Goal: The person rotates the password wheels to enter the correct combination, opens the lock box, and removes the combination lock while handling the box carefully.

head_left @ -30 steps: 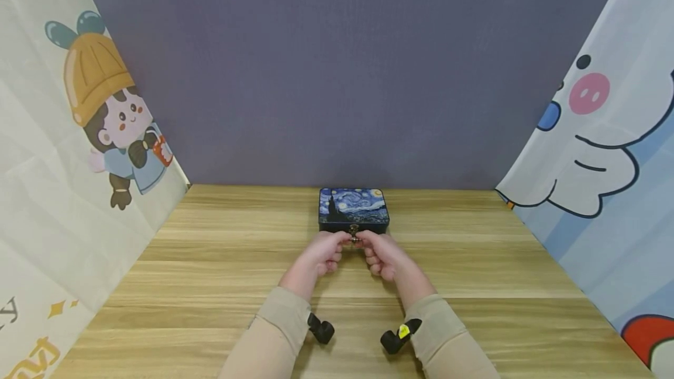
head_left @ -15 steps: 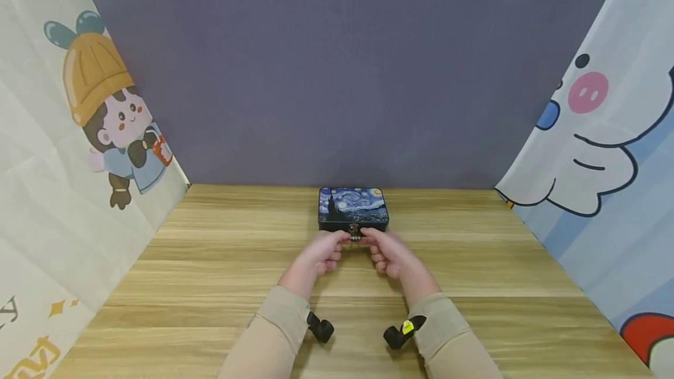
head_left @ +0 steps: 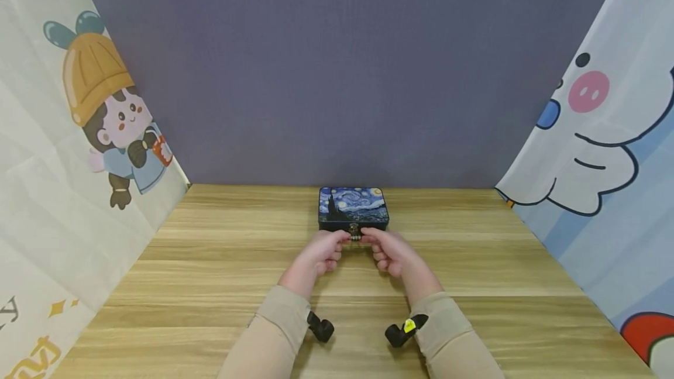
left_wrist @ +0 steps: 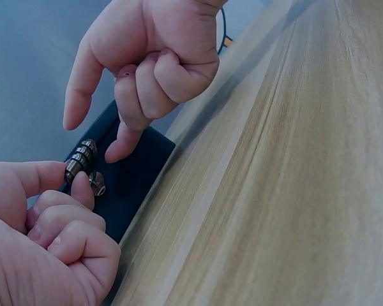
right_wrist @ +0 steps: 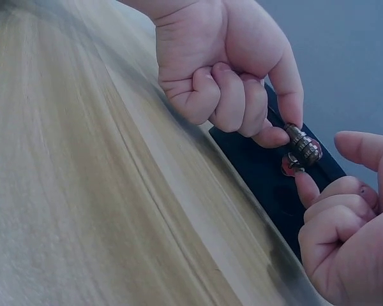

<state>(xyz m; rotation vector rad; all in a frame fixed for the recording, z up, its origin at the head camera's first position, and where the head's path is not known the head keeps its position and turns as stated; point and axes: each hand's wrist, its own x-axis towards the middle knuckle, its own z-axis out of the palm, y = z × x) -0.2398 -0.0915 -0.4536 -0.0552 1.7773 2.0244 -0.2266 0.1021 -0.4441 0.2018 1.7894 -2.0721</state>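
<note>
A tin box (head_left: 354, 206) with a blue starry-night painting on its lid sits at the back of the table, its lid down. On its dark front hangs a small brass combination padlock (left_wrist: 82, 158) with number dials, by a metal clasp (left_wrist: 97, 183). My left hand (head_left: 322, 251) pinches one end of the padlock between thumb and index finger. At the other end, my right hand (head_left: 394, 254) holds thumb and index finger apart, the thumb off the padlock. Its index fingertip is close to the clasp in the right wrist view; whether it touches cannot be told. Its other fingers are curled.
The wooden table (head_left: 221, 285) spreads around the box. A grey-purple panel (head_left: 337, 75) rises right behind it. Printed cartoon cloths hang at the left (head_left: 31, 151) and right (head_left: 626, 192). Each wrist wears a black camera.
My right hand has drawn slightly to the right, its thumb and finger parting from the padlock's end. The left hand and the box have stayed in place.
</note>
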